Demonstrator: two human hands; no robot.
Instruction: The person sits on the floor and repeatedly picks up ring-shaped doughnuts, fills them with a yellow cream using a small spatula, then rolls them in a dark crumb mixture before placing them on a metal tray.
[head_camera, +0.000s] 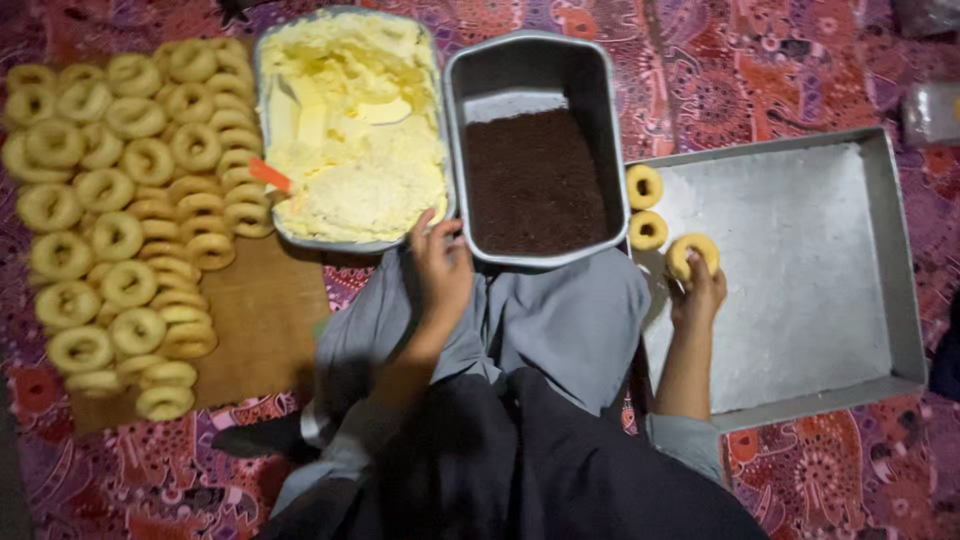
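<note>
Beside the chocolate pan (536, 150): a big tray (800, 270) is being filled.
Right hand (700, 295): pinched round a doughnut (692, 253), being set near the tray's edge closest to that pan.
Left hand (440, 270): loosely curled, empty, resting before that pan.
Risk: crowding two doughnuts (645, 208) already laid, likely smearing.
Axis: ring lying flat, hole facing up.

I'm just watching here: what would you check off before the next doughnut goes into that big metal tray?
1. Doughnut gripped in right hand: ok.
2. Bare room left in big tray: ok.
3. Two placed doughnuts lined along the tray's left edge: ok.
4. Left hand free, between the cream tub and the brown-sprinkle pan: ok.
5. Plain rings left on the board: ok.
6. Held doughnut already filled or topped: cannot tell.
</note>
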